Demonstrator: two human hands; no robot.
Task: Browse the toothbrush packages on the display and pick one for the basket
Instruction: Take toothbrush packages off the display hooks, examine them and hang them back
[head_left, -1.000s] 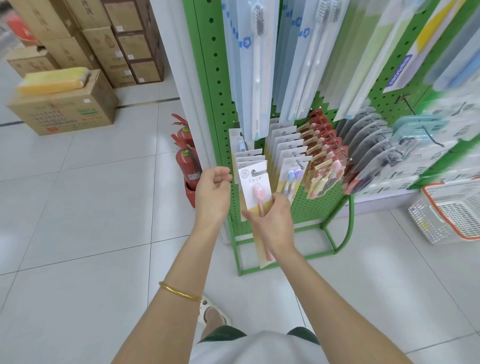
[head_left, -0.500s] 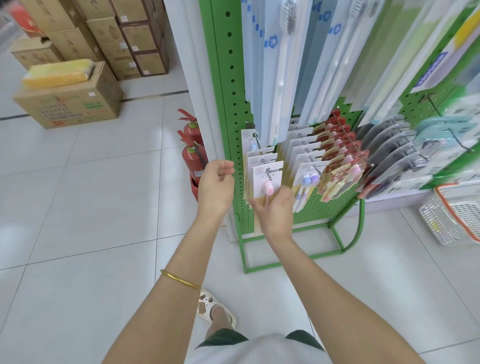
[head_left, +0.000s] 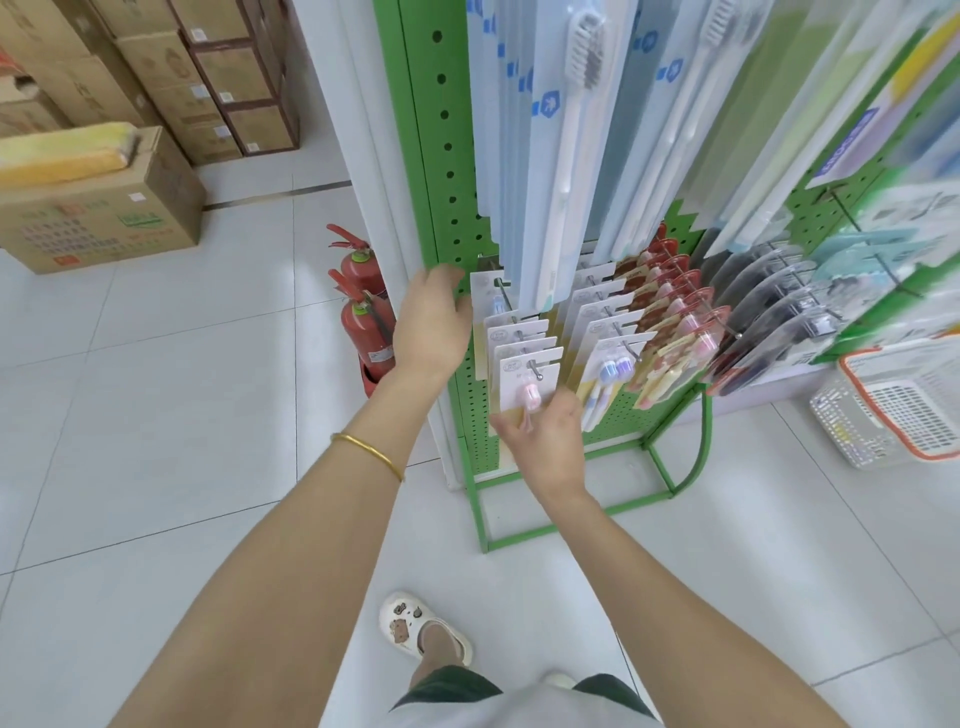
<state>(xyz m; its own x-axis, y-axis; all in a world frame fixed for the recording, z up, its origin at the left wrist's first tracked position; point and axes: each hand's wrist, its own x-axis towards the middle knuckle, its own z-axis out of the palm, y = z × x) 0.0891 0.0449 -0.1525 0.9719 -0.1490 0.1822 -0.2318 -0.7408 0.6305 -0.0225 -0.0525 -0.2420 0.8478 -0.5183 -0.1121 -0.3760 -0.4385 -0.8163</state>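
A pink toothbrush package (head_left: 519, 387) is seen at the front of the leftmost lower row on the green pegboard rack (head_left: 447, 156), its card still threaded on the metal hook (head_left: 535, 369). Its lower end is gripped by the right hand (head_left: 545, 441): the fingers are curled behind the card, the pink handle lies across them, and the back of the hand is turned to the camera. The left hand (head_left: 434, 317) is raised beside the left edge of the same row, at the rack's corner, with its fingers loosely bent and nothing seen in them; whether the fingertips touch the rearmost card cannot be told. A gold bangle (head_left: 369, 449) is worn on the left forearm. On the next hook to the right, packages with blue and purple brush heads (head_left: 605, 366) are hung, followed by red and pink packs (head_left: 675, 332) and dark packs (head_left: 769, 322). Long pale toothbrush packs (head_left: 571, 130) are hung above them all. A white plastic basket (head_left: 841, 426) with an orange rim is set on the tiled floor at the right, well apart from both hands. Two red fire extinguishers (head_left: 363, 317) are stood just left of the rack, and cardboard boxes (head_left: 104, 218) are stacked at the far left. A white clog (head_left: 415, 623) is seen below.
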